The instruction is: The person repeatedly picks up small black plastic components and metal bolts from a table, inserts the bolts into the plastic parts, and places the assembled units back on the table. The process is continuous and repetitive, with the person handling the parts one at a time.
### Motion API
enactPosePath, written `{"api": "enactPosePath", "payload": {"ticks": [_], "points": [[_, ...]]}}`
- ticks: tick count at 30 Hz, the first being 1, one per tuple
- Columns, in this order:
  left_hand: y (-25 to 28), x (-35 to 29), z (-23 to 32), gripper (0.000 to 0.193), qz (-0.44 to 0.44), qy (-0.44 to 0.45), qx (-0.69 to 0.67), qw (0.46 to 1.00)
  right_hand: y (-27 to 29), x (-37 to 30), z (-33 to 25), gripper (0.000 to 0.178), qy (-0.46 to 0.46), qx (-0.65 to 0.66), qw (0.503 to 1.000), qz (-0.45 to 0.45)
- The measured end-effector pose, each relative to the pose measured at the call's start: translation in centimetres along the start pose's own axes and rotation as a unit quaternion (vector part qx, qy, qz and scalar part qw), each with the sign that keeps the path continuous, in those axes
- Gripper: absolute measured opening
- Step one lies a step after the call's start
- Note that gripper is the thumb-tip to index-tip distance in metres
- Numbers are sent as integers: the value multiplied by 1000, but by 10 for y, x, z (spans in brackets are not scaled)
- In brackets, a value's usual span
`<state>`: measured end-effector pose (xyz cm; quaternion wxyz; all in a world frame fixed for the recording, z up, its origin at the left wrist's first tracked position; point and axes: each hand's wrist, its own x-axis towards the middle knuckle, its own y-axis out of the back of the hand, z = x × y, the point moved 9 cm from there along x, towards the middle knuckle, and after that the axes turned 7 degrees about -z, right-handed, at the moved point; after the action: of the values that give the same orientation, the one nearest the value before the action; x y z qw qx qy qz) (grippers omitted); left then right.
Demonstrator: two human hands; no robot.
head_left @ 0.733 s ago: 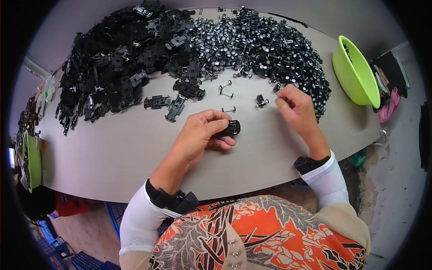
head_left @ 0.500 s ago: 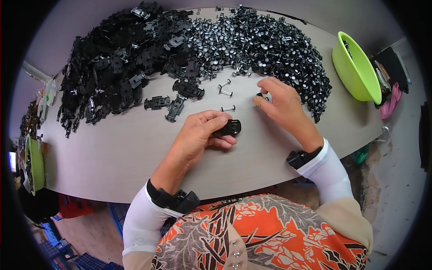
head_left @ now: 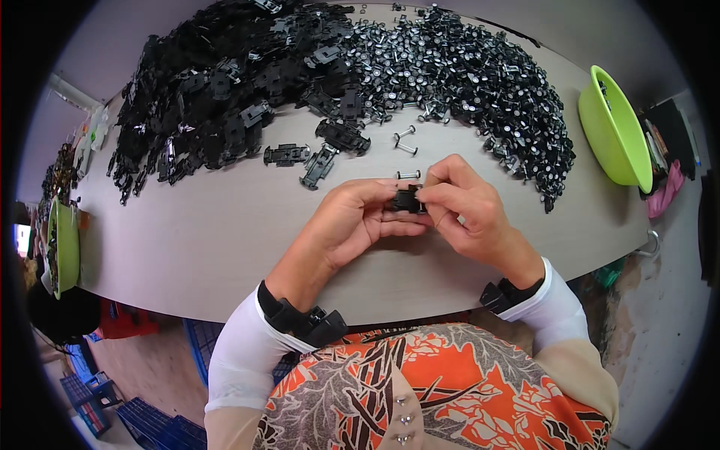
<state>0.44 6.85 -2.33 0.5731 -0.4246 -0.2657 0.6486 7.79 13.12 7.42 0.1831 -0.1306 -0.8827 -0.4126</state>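
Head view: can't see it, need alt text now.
The left-hand grip holds a small black part; the right-hand grip touches its right end. Beyond, on a pale table: heaped black chassis-like pieces at left, wheeled axles at right.

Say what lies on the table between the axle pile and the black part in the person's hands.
Three loose axles lie there in the head view: two close together nearer the axle pile, one nearer the black part.
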Motion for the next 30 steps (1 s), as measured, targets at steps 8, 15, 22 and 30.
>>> {"api": "enactPosePath", "payload": {"ticks": [8, 15, 22, 30], "points": [[-1, 0, 2, 14, -32, -13, 21, 999, 12, 1, -5, 19, -17, 79, 995, 54], [-2, -2, 6, 13, -34, -31, 51, 998, 1, -5, -8, 23, -17, -18, 1000, 9], [-4, -5, 9, 18, -15, -52, 148, 987, -7, -3, -19, 16, 7, -48, 999, -5], [-9, -11, 11, 17, 9, -52, 207, 977, -9, -3, -24, 16, 7, -62, 998, -17]]}}
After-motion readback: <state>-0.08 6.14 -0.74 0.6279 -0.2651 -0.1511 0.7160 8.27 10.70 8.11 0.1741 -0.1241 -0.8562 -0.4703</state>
